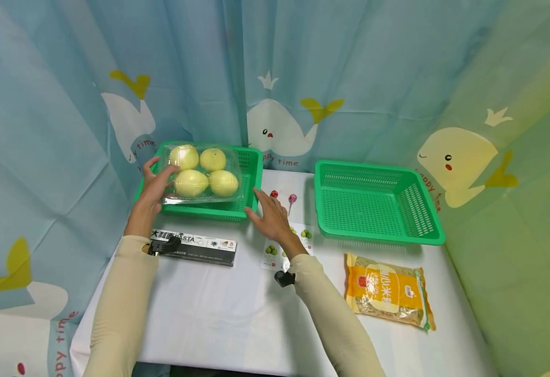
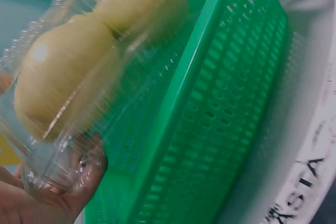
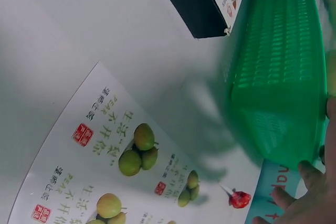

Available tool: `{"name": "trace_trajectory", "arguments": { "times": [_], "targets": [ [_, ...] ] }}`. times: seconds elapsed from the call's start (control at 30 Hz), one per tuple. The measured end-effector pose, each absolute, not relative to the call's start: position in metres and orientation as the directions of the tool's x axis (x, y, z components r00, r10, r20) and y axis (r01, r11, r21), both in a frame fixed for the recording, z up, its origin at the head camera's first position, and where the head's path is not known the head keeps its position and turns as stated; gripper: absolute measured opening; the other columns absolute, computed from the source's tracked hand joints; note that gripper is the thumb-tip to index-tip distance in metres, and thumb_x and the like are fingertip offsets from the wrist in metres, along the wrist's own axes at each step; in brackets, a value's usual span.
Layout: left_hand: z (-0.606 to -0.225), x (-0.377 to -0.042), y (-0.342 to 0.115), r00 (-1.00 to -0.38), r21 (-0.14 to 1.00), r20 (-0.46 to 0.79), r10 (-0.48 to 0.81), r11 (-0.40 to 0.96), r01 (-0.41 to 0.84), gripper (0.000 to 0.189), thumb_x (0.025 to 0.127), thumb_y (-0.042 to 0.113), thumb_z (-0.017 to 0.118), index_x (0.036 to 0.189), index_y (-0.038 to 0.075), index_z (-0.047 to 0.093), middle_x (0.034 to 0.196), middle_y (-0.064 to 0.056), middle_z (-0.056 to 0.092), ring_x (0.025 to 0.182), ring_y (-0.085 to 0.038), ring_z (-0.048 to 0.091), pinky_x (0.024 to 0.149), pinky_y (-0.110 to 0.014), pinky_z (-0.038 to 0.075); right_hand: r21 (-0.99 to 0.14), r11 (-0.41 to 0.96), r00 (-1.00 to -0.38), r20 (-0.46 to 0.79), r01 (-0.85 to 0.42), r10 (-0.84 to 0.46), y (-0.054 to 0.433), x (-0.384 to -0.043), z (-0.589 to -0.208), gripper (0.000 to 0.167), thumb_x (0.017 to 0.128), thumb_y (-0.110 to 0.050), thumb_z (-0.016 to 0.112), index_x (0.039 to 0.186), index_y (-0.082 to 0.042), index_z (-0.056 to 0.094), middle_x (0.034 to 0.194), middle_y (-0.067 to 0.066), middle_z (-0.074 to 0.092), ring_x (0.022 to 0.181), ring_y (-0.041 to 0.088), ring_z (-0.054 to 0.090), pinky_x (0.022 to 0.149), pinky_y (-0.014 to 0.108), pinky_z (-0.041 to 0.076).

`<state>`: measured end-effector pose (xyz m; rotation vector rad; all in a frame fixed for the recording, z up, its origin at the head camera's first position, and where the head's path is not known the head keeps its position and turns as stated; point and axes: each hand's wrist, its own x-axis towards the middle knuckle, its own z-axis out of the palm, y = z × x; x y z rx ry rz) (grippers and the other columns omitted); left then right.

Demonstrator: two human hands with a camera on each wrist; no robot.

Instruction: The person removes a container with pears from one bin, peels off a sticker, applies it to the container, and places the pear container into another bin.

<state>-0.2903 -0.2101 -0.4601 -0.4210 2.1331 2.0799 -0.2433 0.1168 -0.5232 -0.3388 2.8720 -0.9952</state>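
My left hand grips the left end of a clear plastic box with several round, pale yellow fruits inside. In the left wrist view, the thumb and fingers close round a corner of the box. The box sits tilted over the left green basket, overlapping its rim. My right hand has its fingers spread at that basket's right end and holds nothing. In the right wrist view, its fingertips are right at the basket's end wall.
In front of the left basket lies a black and white pasta box. A sheet printed with pears lies under the right forearm, with two lollipops behind it. On the right are another green basket and an orange bag.
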Motion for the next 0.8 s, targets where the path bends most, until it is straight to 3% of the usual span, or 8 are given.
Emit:
{"name": "trace_trajectory", "arguments": {
  "times": [0.1,0.2,0.33,0.43,0.53,0.63,0.8],
  "targets": [
    [-0.459,-0.271,-0.215,-0.955,0.96,-0.28,-0.096,-0.039,-0.277,0.091,0.1,0.047,0.065,0.167,0.037,0.004,0.147,-0.011,0.041,0.107,-0.017,0.058,0.066,-0.024,0.057,-0.643,0.743,-0.971,0.006,-0.186,-0.238,0.119,-0.243,-0.523,0.07,0.109,-0.053,0.049,0.171,-0.029,0.024,0.175,0.001,0.028,0.159,0.037,0.026,0.124,0.064,0.024],
    [-0.462,-0.247,-0.218,-0.96,0.959,-0.272,-0.066,-0.099,-0.265,0.088,0.102,0.042,0.065,0.168,0.035,0.006,0.13,-0.002,0.043,0.088,-0.007,0.058,0.056,-0.019,0.05,-0.658,0.729,-0.972,0.019,-0.189,-0.235,0.121,-0.242,-0.523,0.069,0.11,-0.05,0.05,0.17,-0.026,0.028,0.175,0.001,0.03,0.159,0.038,0.028,0.124,0.065,0.024],
    [-0.474,-0.212,-0.221,-0.965,0.952,-0.263,-0.015,-0.166,-0.257,0.083,0.105,0.035,0.06,0.169,0.032,0.007,0.144,-0.006,0.037,0.059,-0.002,0.049,0.048,-0.017,0.044,-0.657,0.731,-0.973,0.016,-0.183,-0.23,0.124,-0.244,-0.524,0.067,0.11,-0.05,0.051,0.169,-0.027,0.029,0.175,0.001,0.029,0.159,0.038,0.028,0.124,0.066,0.024],
    [-0.485,-0.186,-0.22,-0.963,0.949,-0.269,0.029,-0.162,-0.27,0.079,0.107,0.033,0.054,0.17,0.031,0.006,0.152,-0.01,0.026,0.061,-0.002,0.045,0.052,-0.017,0.045,-0.655,0.733,-0.972,0.006,-0.181,-0.234,0.127,-0.246,-0.524,0.067,0.109,-0.051,0.051,0.169,-0.029,0.029,0.175,0.001,0.03,0.158,0.039,0.028,0.124,0.067,0.024],
    [-0.494,-0.162,-0.218,-0.957,0.947,-0.281,0.066,-0.146,-0.288,0.077,0.108,0.029,0.052,0.169,0.029,0.006,0.15,-0.012,0.025,0.088,-0.007,0.054,0.064,-0.02,0.05,-0.653,0.736,-0.97,-0.008,-0.178,-0.242,0.132,-0.248,-0.523,0.067,0.109,-0.051,0.051,0.169,-0.03,0.029,0.174,0.0,0.03,0.159,0.038,0.028,0.124,0.067,0.023],
    [-0.504,-0.141,-0.214,-0.949,0.941,-0.304,0.087,-0.126,-0.313,0.076,0.107,0.026,0.051,0.169,0.029,0.008,0.151,-0.014,0.026,0.112,-0.017,0.049,0.076,-0.025,0.052,-0.65,0.737,-0.969,-0.005,-0.184,-0.247,0.137,-0.25,-0.522,0.067,0.109,-0.051,0.053,0.168,-0.029,0.031,0.173,0.0,0.033,0.158,0.038,0.03,0.123,0.068,0.024],
    [-0.52,-0.114,-0.2,-0.934,0.934,-0.33,0.134,-0.094,-0.344,0.078,0.105,0.024,0.05,0.17,0.028,0.007,0.161,-0.024,0.017,0.116,-0.023,0.042,0.076,-0.027,0.05,-0.651,0.733,-0.967,0.006,-0.196,-0.253,0.145,-0.249,-0.519,0.068,0.108,-0.05,0.057,0.167,-0.026,0.035,0.171,0.003,0.038,0.157,0.036,0.033,0.123,0.068,0.025]
  ]
}}
